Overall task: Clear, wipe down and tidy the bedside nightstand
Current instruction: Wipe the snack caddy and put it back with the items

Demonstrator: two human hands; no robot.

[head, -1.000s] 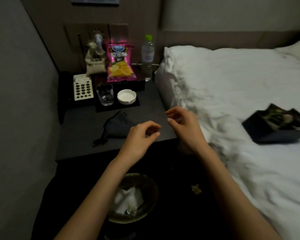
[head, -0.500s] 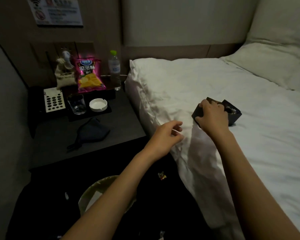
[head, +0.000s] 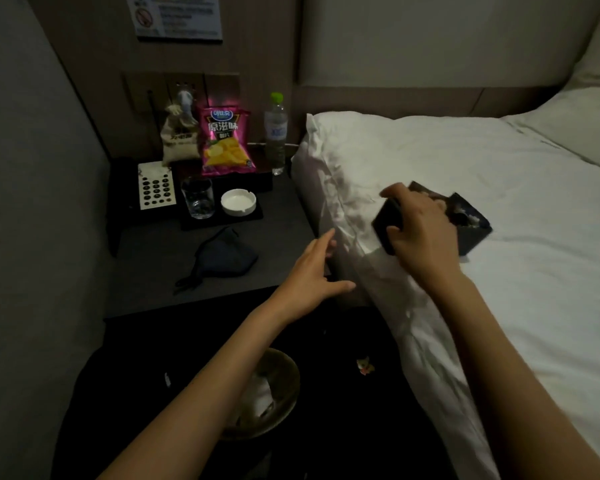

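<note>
The dark nightstand [head: 160, 265] stands left of the bed. On it lie a dark face mask [head: 226, 256], a drinking glass [head: 198, 199] and a white ashtray [head: 238, 201] on a black mat, a pink chip bag [head: 225, 142], a water bottle [head: 275, 133], a small cloth sack [head: 180, 136] and a phone keypad [head: 156, 186]. My right hand [head: 420, 233] grips a black box [head: 468, 223] of small items near the edge of the white bed [head: 499, 188]. My left hand [head: 309, 275] hovers with fingers straight over the nightstand's right front corner, holding nothing.
A round waste bin [head: 267, 396] with crumpled paper stands on the dark floor below the nightstand. A small scrap [head: 365, 365] lies on the floor beside the bed. A grey wall [head: 32, 202] closes the left side; a notice [head: 177, 15] hangs above.
My right hand reached across to the bed and took hold of the black box, which now sits nearer the bed's edge. My left hand uncurled and moved toward the nightstand corner.
</note>
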